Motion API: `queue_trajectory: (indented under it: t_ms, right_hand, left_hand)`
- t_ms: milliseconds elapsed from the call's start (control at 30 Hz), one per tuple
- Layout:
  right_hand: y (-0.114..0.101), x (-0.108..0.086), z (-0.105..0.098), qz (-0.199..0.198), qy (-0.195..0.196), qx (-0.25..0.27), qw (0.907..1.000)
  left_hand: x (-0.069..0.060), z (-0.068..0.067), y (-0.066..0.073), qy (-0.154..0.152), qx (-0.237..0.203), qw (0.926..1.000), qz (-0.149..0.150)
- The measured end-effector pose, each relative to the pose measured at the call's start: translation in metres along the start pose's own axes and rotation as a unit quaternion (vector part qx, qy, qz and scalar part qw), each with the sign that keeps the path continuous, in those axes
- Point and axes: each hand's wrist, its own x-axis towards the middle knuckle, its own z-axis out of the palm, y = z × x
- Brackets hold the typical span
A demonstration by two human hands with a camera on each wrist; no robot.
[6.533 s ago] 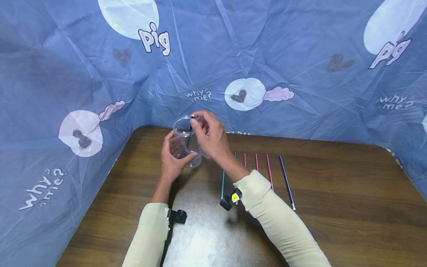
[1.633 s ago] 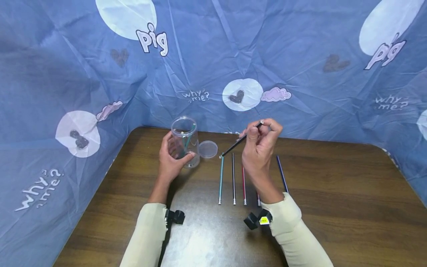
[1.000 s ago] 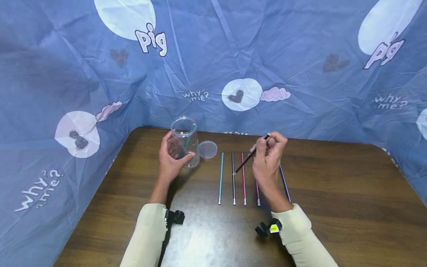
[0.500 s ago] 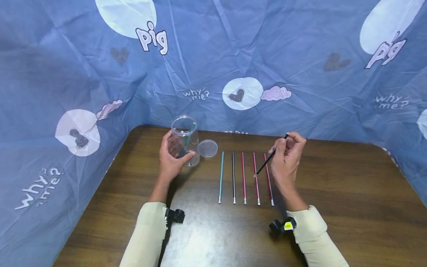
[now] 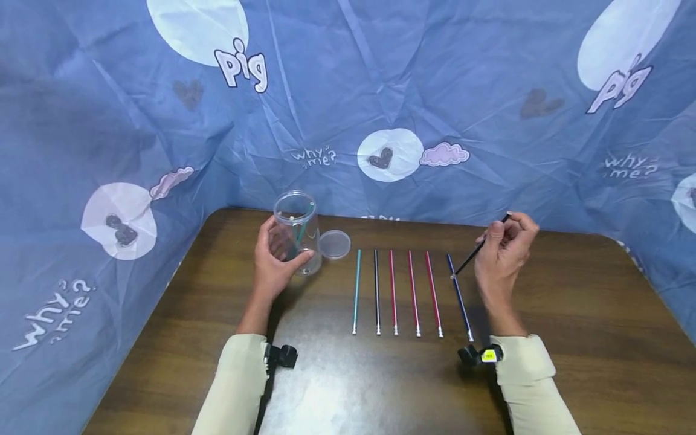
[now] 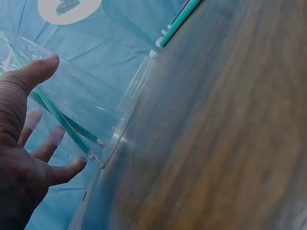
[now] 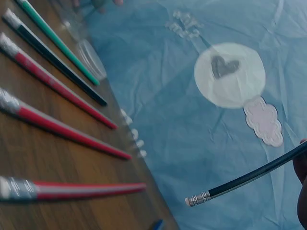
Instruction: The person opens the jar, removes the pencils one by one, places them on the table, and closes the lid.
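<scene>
On the wooden table, the clear jar stands uncovered, with the left hand wrapped round its side, thumb in front. That grip needs only enough firmness to keep the thin wall upright; squeezing could flex it. The right hand is best kept raised, so the wrist does not brush the row. The lid lies just beside the jar and should stay out of the way there. The right fingers pinch a black pencil near its upper end, slanting it down toward the blue pencil; a light, steady pinch should do, since pressing could roll the blue one out of line. Left of it lie three red pencils, a dark pencil and a teal pencil, all well spaced.

The jar partly hides the left fingers behind it. Two greenish pencils cross inside, their exact shades hard to judge. In the right wrist view, the pinching fingers are mostly cut off, and the blue pencil barely enters. Whether the held pencil's eraser touches the blue pencil, I cannot tell.
</scene>
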Motion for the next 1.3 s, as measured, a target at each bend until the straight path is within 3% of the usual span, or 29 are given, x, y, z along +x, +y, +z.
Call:
queue_trajectory:
  t_ms: [300, 567, 867, 1300]
  right_hand:
    - [0.014, 0.008, -0.020, 0.002, 0.017, -0.031, 0.9994]
    - [0.025, 0.013, -0.034, 0.020, 0.002, -0.118, 0.9928]
    - [0.037, 0.012, -0.044, 0.012, -0.014, -0.183, 0.9830]
    - [0.047, 0.006, -0.048, 0.020, -0.039, -0.198, 0.9793]
  left_hand:
    - [-0.002, 0.000, 0.000, 0.000, -0.004, 1.0000, -0.006]
    - [-0.001, 0.000, 0.003, 0.001, 0.012, 0.9999, -0.006]
    - [-0.001, 0.001, 0.002, 0.000, 0.003, 1.0000, -0.008]
    - [-0.001, 0.001, 0.000, -0.002, 0.002, 1.0000, -0.005]
